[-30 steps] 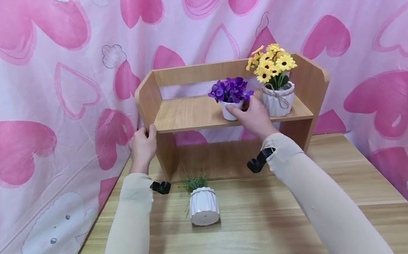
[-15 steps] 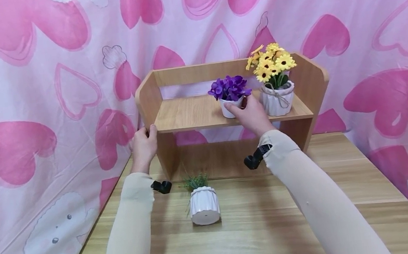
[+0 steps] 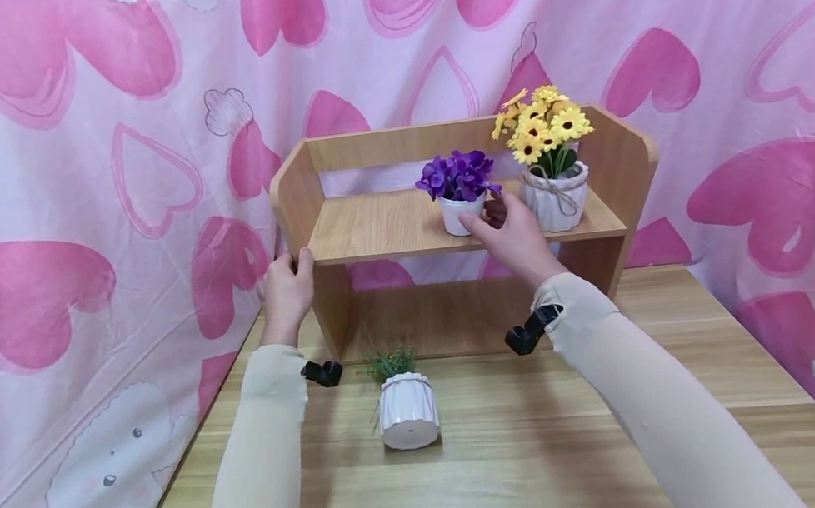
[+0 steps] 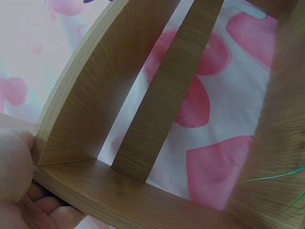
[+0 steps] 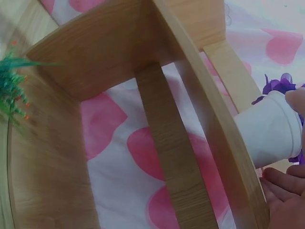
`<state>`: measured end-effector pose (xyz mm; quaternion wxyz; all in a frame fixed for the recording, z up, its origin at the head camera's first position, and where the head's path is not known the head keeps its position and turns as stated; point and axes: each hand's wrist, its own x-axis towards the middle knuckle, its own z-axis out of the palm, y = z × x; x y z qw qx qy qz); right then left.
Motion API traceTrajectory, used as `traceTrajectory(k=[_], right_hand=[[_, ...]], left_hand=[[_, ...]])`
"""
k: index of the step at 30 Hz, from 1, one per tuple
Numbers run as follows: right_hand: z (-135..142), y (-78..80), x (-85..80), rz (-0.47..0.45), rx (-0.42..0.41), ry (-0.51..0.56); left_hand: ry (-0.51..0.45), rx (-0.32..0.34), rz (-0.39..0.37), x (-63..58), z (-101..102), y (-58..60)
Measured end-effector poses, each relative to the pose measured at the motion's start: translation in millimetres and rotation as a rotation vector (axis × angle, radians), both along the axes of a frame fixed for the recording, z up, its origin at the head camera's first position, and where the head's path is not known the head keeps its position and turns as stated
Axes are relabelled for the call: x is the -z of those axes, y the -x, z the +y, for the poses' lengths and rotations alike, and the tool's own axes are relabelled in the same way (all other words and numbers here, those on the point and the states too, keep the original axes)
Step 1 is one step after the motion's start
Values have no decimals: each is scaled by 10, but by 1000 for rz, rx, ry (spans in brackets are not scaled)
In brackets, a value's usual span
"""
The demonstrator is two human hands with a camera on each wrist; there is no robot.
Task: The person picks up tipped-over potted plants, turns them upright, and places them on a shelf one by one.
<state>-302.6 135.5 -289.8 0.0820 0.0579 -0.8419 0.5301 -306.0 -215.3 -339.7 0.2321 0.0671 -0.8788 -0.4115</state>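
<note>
My left hand (image 3: 287, 294) grips the left side of a two-tier wooden shelf (image 3: 374, 224), thumb on its front edge and fingers curled round the side panel (image 4: 86, 95). On the upper board, a small white pot of purple flowers (image 3: 462, 216) stands upright. My right hand (image 3: 514, 233) is at the right of that pot, its thumb tip by the lower wall and its fingers loosely bent beside it. From the right wrist view, the fingers (image 5: 283, 183) are spread from the thumb, with a gap to the white pot (image 5: 269, 129).
A white pot of yellow flowers (image 3: 558, 195), tied with twine, stands at the right end of the upper board, close by my right hand. A white ribbed pot with a green plant (image 3: 408, 411) lies tipped on the wooden table (image 3: 479, 480). Heart-patterned cloth (image 3: 80, 291) surrounds the table.
The purple-flower pot has shifted very slightly back on the board. My right hand has loosened its grip and drawn a little to the right. My left hand has stayed on the shelf.
</note>
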Motion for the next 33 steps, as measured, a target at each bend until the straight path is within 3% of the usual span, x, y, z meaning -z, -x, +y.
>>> traceTrajectory(k=[14, 21, 33], right_hand=[[126, -294, 263, 237, 110, 130], [173, -473, 467, 171, 73, 101], [-72, -667, 758, 45, -97, 39]], left_hand=[[-9, 7, -8, 2, -20, 26], [-14, 10, -25, -17, -8, 17], [-28, 17, -20, -11, -6, 8]])
